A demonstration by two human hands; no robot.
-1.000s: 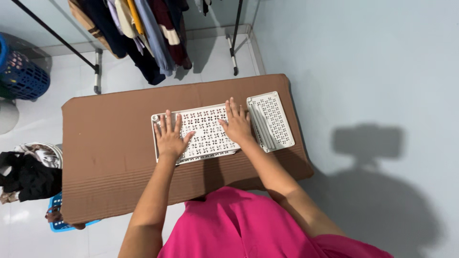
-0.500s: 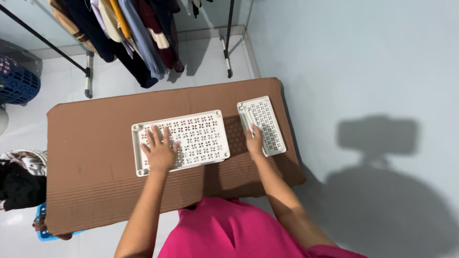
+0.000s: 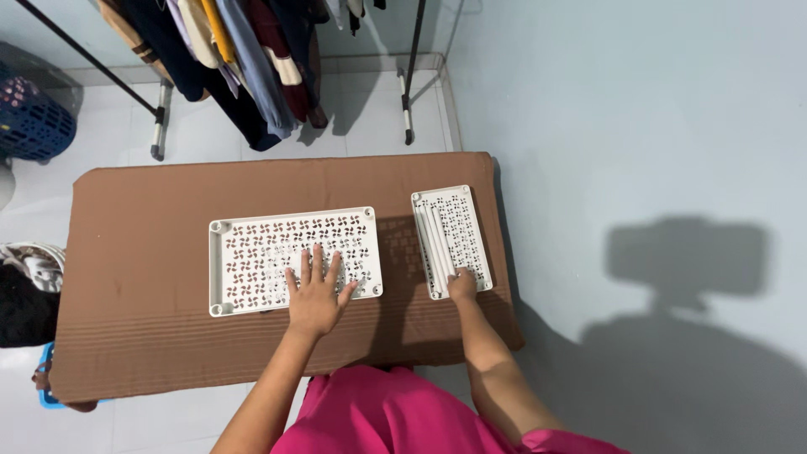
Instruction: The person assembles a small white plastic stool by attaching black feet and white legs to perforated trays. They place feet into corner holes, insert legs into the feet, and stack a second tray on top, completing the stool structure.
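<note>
A white perforated plastic panel [image 3: 277, 244] lies flat on the brown cloth-covered table [image 3: 143, 319]. My left hand [image 3: 318, 290] rests palm down on its near right part, fingers spread. To the right lies a smaller white perforated panel [image 3: 462, 227] with several white rods [image 3: 431, 244] along its left side. My right hand [image 3: 461, 287] touches the near end of that smaller panel and the rods; its fingers are curled and partly hidden.
A clothes rack [image 3: 244, 59] with hanging garments stands beyond the table. A blue basket [image 3: 29, 122] sits at the far left on the white floor. Dark clothes [image 3: 25, 294] are piled at the table's left. A pale blue wall [image 3: 656, 126] runs along the right.
The two panels have been drawn apart. The large one and my left hand slid left, and the small panel with my right hand shifted right to the table's right edge.
</note>
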